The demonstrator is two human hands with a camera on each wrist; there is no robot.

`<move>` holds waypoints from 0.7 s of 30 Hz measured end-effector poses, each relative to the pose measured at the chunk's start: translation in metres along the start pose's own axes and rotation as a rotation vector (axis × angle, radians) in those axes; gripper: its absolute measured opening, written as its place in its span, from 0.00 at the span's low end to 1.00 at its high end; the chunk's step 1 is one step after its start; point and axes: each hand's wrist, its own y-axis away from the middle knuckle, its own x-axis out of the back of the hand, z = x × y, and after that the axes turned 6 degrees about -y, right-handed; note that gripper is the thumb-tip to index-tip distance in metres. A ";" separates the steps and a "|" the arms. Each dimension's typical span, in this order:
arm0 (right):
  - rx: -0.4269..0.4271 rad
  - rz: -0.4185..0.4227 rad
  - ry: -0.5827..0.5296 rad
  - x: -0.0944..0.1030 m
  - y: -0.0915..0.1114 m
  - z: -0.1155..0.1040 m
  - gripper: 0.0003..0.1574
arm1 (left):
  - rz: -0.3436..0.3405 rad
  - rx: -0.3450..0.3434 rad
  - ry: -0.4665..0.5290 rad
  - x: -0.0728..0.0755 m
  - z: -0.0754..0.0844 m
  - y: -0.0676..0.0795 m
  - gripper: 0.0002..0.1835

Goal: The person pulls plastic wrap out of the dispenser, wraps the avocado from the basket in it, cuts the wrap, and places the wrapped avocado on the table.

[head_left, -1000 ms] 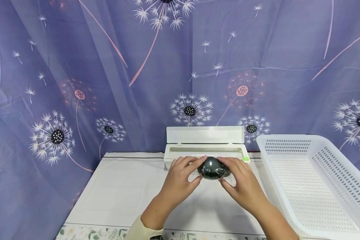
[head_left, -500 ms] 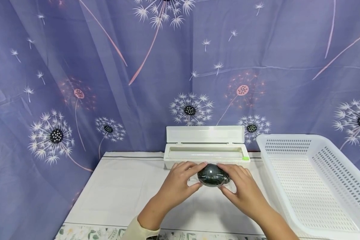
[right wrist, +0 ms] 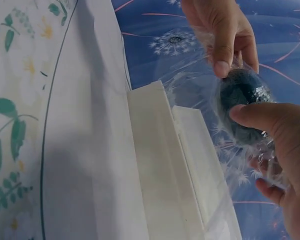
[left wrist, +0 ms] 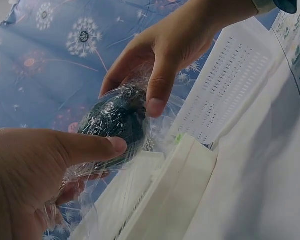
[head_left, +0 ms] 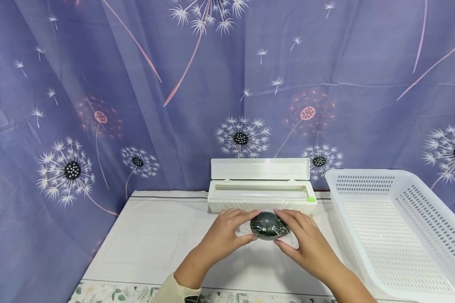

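Observation:
Between both hands is a smooth, dark green oval object (head_left: 270, 226) covered in clear cling film (left wrist: 155, 112). My left hand (head_left: 223, 235) grips its left end, thumb on the near side and fingers on the far side. On the right end, my right hand (head_left: 307, 242) has the same kind of hold. Just beyond the hands stands a white cling film dispenser (head_left: 263, 206), its lid (head_left: 259, 169) raised and a film roll (head_left: 260, 194) inside. A sheet of film stretches from the dispenser to the wrapped object, which is held above the table in the wrist views.
A white perforated plastic basket (head_left: 398, 248) stands on the right side. The table has a white cloth (head_left: 148, 240) with a leaf-patterned border (head_left: 117, 293) at the front. A purple dandelion-print curtain (head_left: 182, 139) hangs behind the table.
Both hands have drawn the wrapped object toward the person, away from the dispenser. More of the dispenser's front and film roll now shows. The grip looks the same.

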 end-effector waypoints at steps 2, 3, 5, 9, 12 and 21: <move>-0.010 -0.021 0.004 0.000 -0.001 -0.001 0.52 | -0.028 0.007 0.030 -0.001 -0.003 -0.001 0.35; -0.009 -0.028 0.007 -0.001 -0.002 -0.001 0.53 | -0.044 0.012 0.049 -0.001 -0.004 -0.001 0.35; -0.007 -0.041 0.014 -0.001 -0.003 -0.002 0.54 | -0.079 0.032 0.093 -0.003 -0.006 -0.002 0.35; 0.010 -0.038 0.023 -0.003 -0.006 -0.002 0.50 | -0.145 0.084 0.154 -0.004 -0.009 -0.004 0.34; 0.021 -0.032 0.026 -0.005 -0.006 -0.002 0.47 | -0.177 0.105 0.165 -0.005 -0.012 -0.004 0.35; 0.030 -0.049 0.032 -0.012 -0.005 0.004 0.41 | -0.208 0.106 0.097 -0.014 -0.018 -0.002 0.36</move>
